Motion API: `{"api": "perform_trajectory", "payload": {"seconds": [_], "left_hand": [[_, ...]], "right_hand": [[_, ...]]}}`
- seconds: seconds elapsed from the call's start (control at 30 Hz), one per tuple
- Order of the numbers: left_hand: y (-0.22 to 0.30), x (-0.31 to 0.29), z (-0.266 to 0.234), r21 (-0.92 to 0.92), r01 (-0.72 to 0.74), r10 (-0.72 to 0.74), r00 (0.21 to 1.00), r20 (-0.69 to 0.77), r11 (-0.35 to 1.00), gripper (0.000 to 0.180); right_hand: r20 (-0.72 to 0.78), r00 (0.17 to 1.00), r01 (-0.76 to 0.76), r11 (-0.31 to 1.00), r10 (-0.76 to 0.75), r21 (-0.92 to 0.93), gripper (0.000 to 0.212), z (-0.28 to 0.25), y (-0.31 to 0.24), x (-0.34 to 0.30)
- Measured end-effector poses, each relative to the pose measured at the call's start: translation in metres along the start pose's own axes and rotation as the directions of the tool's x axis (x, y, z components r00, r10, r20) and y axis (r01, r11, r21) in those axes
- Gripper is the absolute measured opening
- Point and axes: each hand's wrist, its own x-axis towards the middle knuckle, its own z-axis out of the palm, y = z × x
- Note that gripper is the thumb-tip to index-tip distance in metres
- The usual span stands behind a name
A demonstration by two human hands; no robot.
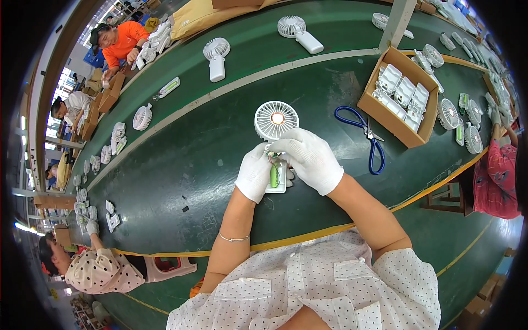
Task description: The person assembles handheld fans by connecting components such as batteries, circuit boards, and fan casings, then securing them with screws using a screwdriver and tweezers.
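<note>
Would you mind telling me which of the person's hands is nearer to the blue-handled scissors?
Right. The right hand lies just left of the blue-handled scissors, apart from them; the left hand sits farther left, beyond the right hand.

Bright, even overhead light, sharp centre, heavy fisheye bending and dark rim.

Head camera, single fisheye view: looking steeply down from the wearer's head onto the green conveyor belt [181, 159], sitting close above both gloved hands, forearms entering from the lower edge, edges bending outward.
</note>
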Motion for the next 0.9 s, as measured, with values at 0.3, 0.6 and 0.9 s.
{"api": "perform_trajectory", "payload": {"seconds": [0.3, 0.6, 0.9], "left_hand": [[0.001, -0.004, 0.003, -0.03, 0.016, -0.015, 0.999, 0.031, 0.999, 0.03], [-0.003, 0.003, 0.003, -0.264, -0.009, 0.018, 0.999, 0.035, 0.964, 0.038], [0.002, 0.002, -0.007, -0.281, 0.029, -0.019, 0.999, 0.038, 0.959, 0.038]], "right_hand": [[-0.103, 0.993, 0.055, 0.998, -0.058, -0.031, 0.03, -0.001, -0.003, 0.001], [0.033, 0.931, -0.354, 0.874, 0.364, 0.333, 0.022, 0.001, -0.001, 0.003], [0.088, 0.953, -0.301, 0.937, 0.29, 0.175, 0.025, 0.001, 0.004, 0.004]]}}
